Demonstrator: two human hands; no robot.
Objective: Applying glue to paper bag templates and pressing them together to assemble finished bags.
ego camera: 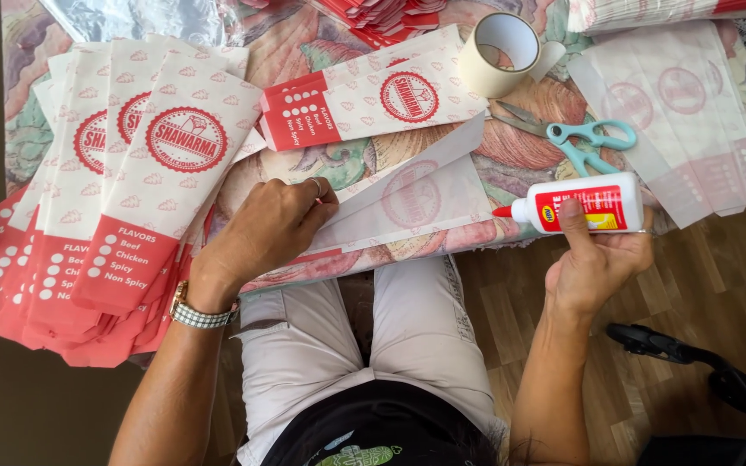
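Left hand (274, 226) lies knuckles up, fingers curled down, pressing the near edge of a paper sleeve (407, 203) against the table; a ring shows on one finger and a watch (196, 312) on the wrist. That sleeve lies blank side up at the table's front edge, its print showing faintly through, one long flap folded at a slant. Right hand (597, 263) is closed around a white glue bottle (584, 207) with a red label, thumb across the label; the red nozzle points left, its tip just beside the sleeve's right end.

Just beyond the bottle lie teal-handled scissors (584, 138), blades pointing left. Behind them stands a roll of masking tape (498, 53) on its side. Between tape and left hand lies a finished red-and-white printed bag (364, 103). A fanned stack of such bags (123, 190) covers the table's left side, overhanging the front edge. To the right, a pile of blank-side-up sleeves (692, 121) rests well apart from the left hand. More red stock (382, 17) lies at the far edge. Flowered tablecloth (338, 160) shows between items. Person's lap in pale shorts (390, 336) fills the foreground; wood floor (718, 276) to the right
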